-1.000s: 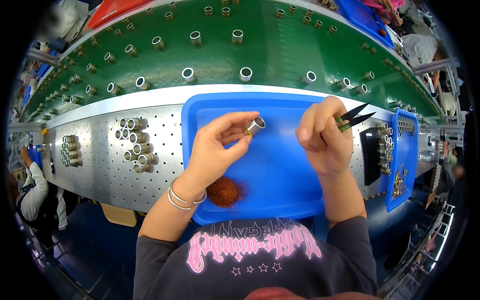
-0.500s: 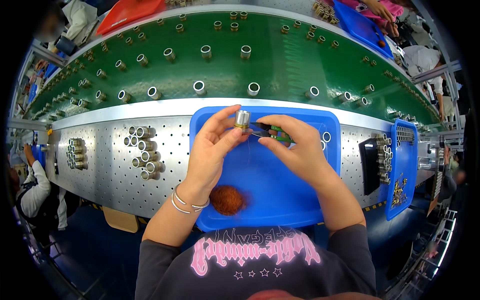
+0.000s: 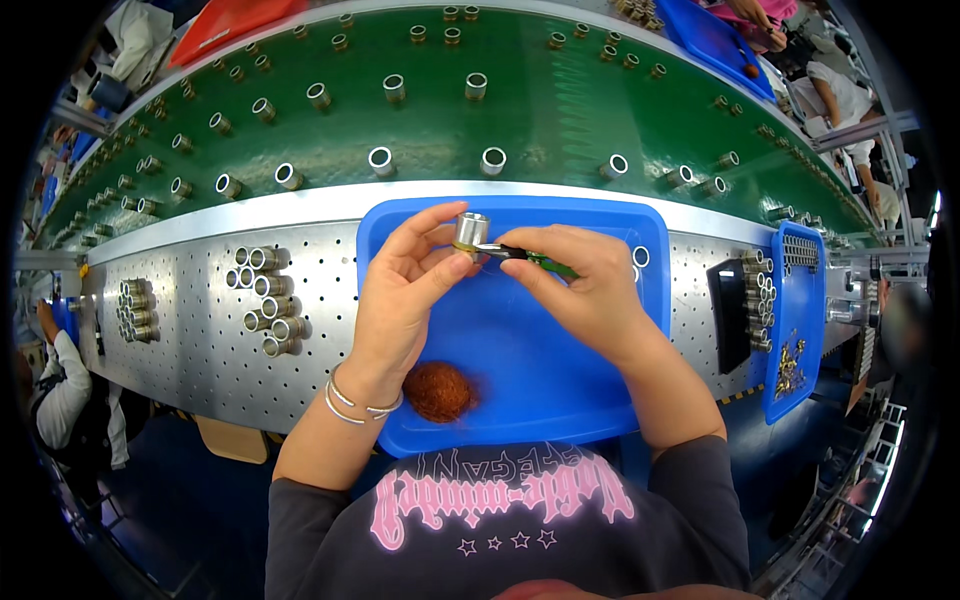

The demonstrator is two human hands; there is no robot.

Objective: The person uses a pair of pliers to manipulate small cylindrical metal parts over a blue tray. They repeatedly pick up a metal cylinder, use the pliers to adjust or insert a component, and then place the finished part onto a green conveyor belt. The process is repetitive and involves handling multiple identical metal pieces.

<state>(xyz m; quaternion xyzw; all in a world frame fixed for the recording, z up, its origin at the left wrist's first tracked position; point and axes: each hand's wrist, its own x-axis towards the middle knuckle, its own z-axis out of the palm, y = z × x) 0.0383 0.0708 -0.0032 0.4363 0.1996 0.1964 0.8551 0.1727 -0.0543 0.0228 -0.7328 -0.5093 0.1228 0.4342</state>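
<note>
My left hand (image 3: 400,290) pinches a short silver metal sleeve (image 3: 471,230) with a brass-coloured lower rim, held upright above the far part of a blue tray (image 3: 560,425). In my right hand (image 3: 590,290) is a pair of pliers (image 3: 540,262) with green and black handles. Their jaws look closed and meet the sleeve's lower rim; whether they grip anything there is too small to tell. A ball of fine copper-coloured wire (image 3: 438,391) lies in the tray's near left corner, below my left wrist.
Beyond the tray, a green conveyor belt (image 3: 540,120) carries many metal sleeves. More sleeves (image 3: 268,290) stand grouped on the perforated metal table at left. On the right are a black box (image 3: 728,315), further sleeves (image 3: 758,300) and a blue tray (image 3: 822,330) of small brass parts.
The pliers' jaws have closed from apart and now meet the sleeve's lower rim. Hands, tray and belt all appear slightly further up and left in the picture.
</note>
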